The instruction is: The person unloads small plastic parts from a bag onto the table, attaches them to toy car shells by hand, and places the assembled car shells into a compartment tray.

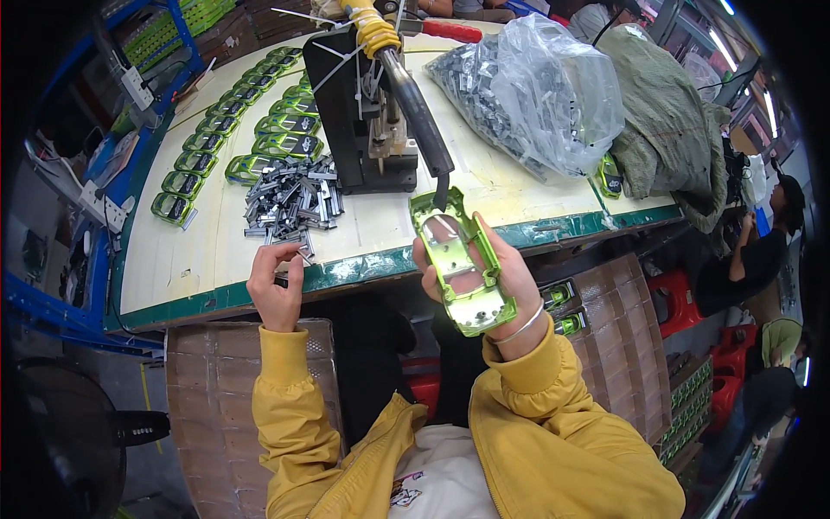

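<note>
My right hand (510,277) is closed around a green toy car body shell (458,268), held up above the table's front edge. Its hollow inner side faces up, and my fingers show through its openings. At the near edge of a heap of small grey metal pieces (294,199), my left hand (278,285) has its fingers curled with the thumb close to them. A small grey metal piece (281,278) shows between the thumb and fingers. Behind the shell stands a black bench press (346,112) with a dark lever handle (419,112) reaching toward me.
Rows of green toy car shells (201,143) line the left of the cream table (225,268). A clear plastic bag (553,104) of metal pieces and a grey-green sack (661,112) lie at the right. Brown cardboard trays (614,337) flank my lap. Another person (748,233) sits far right.
</note>
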The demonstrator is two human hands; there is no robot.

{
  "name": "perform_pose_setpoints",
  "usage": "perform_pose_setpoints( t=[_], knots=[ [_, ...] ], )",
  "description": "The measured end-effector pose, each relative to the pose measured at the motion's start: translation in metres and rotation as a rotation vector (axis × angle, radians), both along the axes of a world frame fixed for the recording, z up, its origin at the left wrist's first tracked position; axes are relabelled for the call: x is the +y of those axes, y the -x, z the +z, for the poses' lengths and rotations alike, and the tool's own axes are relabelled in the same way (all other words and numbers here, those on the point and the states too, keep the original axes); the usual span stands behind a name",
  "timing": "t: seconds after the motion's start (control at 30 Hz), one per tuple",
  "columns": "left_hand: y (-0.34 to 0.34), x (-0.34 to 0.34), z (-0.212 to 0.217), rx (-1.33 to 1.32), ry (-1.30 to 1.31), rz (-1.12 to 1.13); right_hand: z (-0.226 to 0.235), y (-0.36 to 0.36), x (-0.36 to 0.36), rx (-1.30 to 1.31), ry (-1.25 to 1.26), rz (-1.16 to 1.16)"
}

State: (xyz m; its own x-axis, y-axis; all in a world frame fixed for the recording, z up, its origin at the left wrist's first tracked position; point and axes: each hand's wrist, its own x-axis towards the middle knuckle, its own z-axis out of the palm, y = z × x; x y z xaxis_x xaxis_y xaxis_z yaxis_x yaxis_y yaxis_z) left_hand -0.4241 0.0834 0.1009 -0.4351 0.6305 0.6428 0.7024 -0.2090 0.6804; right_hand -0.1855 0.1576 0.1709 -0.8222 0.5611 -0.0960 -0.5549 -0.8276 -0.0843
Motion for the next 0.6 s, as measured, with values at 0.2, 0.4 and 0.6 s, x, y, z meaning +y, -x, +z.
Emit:
perform_pose_setpoints(
  t=[0.2,0.4,0.6],
  knots=[
    [0.001,0.0,0.0,-0.115,0.005,-0.003,0.001,0.006,-0.004,0.005,0.012,0.039],
    [0.004,0.0,-0.003,-0.328,-0.046,-0.081,0.007,0.005,-0.007,0.081,0.036,0.075],
    [0.001,0.001,0.002,-0.396,-0.075,-0.095,0.01,0.003,-0.008,0.06,0.048,0.069]
  ],
)
